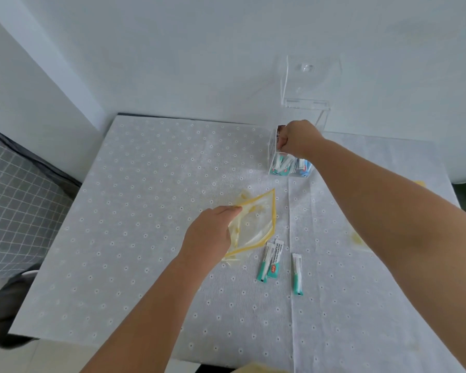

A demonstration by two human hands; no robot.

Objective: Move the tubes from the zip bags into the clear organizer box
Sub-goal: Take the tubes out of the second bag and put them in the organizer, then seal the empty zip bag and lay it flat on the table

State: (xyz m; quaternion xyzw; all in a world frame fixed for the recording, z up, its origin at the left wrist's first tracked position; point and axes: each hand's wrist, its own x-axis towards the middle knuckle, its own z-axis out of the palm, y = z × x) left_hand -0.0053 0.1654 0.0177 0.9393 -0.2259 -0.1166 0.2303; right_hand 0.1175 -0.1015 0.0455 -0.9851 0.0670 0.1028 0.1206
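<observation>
My left hand [209, 234] grips the edge of a clear zip bag with a yellow rim [256, 224], which lies on the table and looks empty. Three white tubes with teal ends lie loose to its right: a pair [269, 261] side by side and a single one [297, 273]. My right hand [296, 138] is curled over the open top of the clear organizer box [275, 157] and seems to hold a tube, mostly hidden by the fingers. Several teal and blue tubes [288, 165] lie inside the box. Its lid [311, 76] stands open against the wall.
The table [145, 184] wears a grey cloth with small daisies and stands against a white wall. Other yellowish zip bags lie at the right under my forearm [359, 239] and at the near edge [261, 368]. A chair with a checked cushion [19, 200] stands on the left.
</observation>
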